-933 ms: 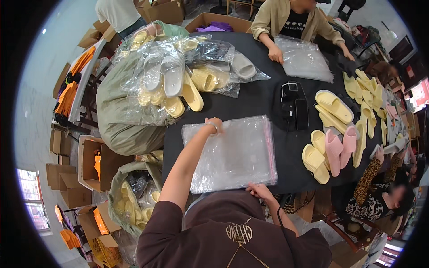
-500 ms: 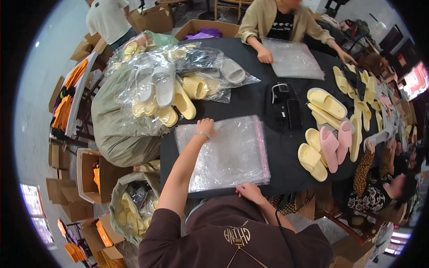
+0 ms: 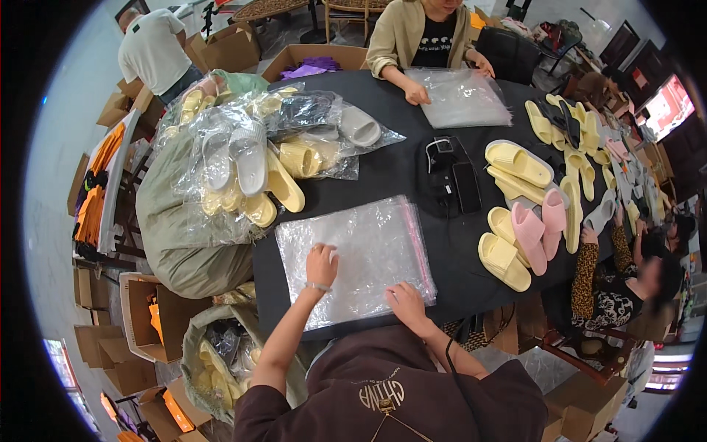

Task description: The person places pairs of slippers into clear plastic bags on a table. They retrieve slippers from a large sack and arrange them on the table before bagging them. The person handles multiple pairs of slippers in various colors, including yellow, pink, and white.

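Observation:
A stack of clear plastic bags with a pink strip along the right side lies flat on the black table in front of me. My left hand rests over the left part of the stack, fingers apart and slightly bent, a bracelet at its wrist. Close to the lower right corner of the bags is my right hand, its fingers loosely bent and apart. Neither hand holds anything that I can see. Left of the stack's far edge, bagged grey slippers and yellow slippers are piled up.
Black devices stand beyond the bags. Loose yellow slides and pink slides lie to the right. Across the table, a person's hands touch another bag stack. A sack of slippers and cardboard boxes stand at my left.
My left hand has drawn back toward me over the bags. My right hand has moved up from the table edge onto the stack's near right corner. The view has shifted slightly.

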`<state>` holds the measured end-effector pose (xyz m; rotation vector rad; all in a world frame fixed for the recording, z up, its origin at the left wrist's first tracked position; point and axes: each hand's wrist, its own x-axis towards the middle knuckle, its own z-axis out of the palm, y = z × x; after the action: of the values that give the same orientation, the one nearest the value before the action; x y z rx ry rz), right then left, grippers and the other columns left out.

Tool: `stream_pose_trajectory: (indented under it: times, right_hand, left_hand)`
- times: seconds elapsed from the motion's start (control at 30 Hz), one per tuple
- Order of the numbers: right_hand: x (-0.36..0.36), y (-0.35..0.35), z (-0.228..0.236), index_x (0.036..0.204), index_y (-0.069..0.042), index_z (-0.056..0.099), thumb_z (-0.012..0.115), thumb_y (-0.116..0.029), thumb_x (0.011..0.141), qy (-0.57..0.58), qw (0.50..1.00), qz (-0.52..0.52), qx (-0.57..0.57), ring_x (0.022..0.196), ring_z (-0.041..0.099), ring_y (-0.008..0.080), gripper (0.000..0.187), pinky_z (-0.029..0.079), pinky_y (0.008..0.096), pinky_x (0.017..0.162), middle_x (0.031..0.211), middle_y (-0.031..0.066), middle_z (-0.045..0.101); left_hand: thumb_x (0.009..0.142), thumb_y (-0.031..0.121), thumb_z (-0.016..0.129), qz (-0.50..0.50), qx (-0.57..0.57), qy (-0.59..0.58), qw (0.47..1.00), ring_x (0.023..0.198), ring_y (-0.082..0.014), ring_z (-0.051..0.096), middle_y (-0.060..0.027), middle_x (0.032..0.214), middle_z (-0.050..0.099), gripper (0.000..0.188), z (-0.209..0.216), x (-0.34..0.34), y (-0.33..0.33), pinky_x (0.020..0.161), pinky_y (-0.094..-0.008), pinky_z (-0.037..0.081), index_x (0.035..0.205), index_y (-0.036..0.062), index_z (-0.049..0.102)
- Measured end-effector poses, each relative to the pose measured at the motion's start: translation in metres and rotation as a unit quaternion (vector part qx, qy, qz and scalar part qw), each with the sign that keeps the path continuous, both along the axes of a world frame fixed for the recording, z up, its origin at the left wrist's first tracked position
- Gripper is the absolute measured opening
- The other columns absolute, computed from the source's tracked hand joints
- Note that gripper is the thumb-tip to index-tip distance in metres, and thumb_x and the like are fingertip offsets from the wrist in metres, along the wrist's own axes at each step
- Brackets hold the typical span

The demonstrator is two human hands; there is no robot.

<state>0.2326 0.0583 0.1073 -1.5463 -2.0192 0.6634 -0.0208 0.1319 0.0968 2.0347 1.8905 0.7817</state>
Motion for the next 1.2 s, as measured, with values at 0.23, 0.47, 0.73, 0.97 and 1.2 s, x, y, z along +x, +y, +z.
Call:
stream_pose_trajectory:
  times: [0.23, 0.47, 0.73, 0.97, 1.2]
  right_hand:
    - [-0.02, 0.004, 0.015, 0.088, -0.007, 0.063, 0.056, -0.031, 0.088, 0.004, 0.988, 0.008, -0.155, 0.08, 0.062, 0.0319, 0.025, 0.047, 0.0428, 0.067, 0.085, 0.0125, 0.064]
    - [-0.037, 0.0, -0.023, 0.087, -0.007, 0.063, 0.056, -0.037, 0.087, -0.114, 0.966, 0.091, -0.213, 0.081, 0.062, 0.0321, 0.031, 0.047, 0.0436, 0.068, 0.083, 0.0129, 0.065]
    - [-0.036, -0.007, -0.052, 0.088, -0.007, 0.063, 0.058, -0.036, 0.085, -0.078, 0.97, 0.088, -0.213, 0.079, 0.062, 0.0309, 0.03, 0.047, 0.042, 0.067, 0.083, 0.0128, 0.066]
    - [-0.107, -0.011, -0.016, 0.091, -0.008, 0.062, 0.055, -0.022, 0.087, -0.078, 0.99, 0.099, 0.064, 0.089, 0.056, 0.0298, 0.015, 0.043, 0.0402, 0.076, 0.089, 0.0115, 0.058]
    - [-0.129, -0.01, -0.085, 0.097, -0.008, 0.06, 0.053, -0.017, 0.087, -0.069, 0.988, 0.114, 0.082, 0.087, 0.055, 0.0305, 0.015, 0.043, 0.0423, 0.075, 0.091, 0.0113, 0.057]
  left_hand:
    - [0.077, 0.015, 0.067, 0.125, -0.179, -0.101, 0.971, 0.075, -0.0263, 0.054, -0.0141, 0.081, 0.057, 0.02, -0.009, -0.013, -0.086, 0.069, -0.0363, 0.045, 0.089, 0.0022, 0.058]
    - [0.069, 0.014, 0.074, 0.138, -0.2, -0.1, 0.965, 0.097, -0.034, 0.055, -0.0176, 0.098, 0.056, 0.04, -0.055, -0.017, -0.108, 0.083, -0.0412, 0.046, 0.102, 0.0051, 0.054]
    - [0.066, 0.016, 0.075, 0.181, -0.185, -0.111, 0.96, 0.105, -0.0303, 0.053, -0.0112, 0.104, 0.058, 0.043, -0.053, -0.015, -0.115, 0.084, -0.0423, 0.045, 0.103, 0.0108, 0.055]
    - [0.066, 0.018, 0.077, 0.193, -0.147, -0.11, 0.964, 0.102, -0.0295, 0.055, -0.0099, 0.104, 0.059, 0.041, -0.057, -0.017, -0.125, 0.084, -0.0404, 0.045, 0.101, 0.0093, 0.057]
    - [0.073, 0.017, 0.072, 0.161, -0.125, -0.138, 0.969, 0.106, -0.031, 0.054, -0.0124, 0.108, 0.058, 0.041, -0.068, -0.021, -0.139, 0.088, -0.0406, 0.044, 0.11, 0.0091, 0.057]
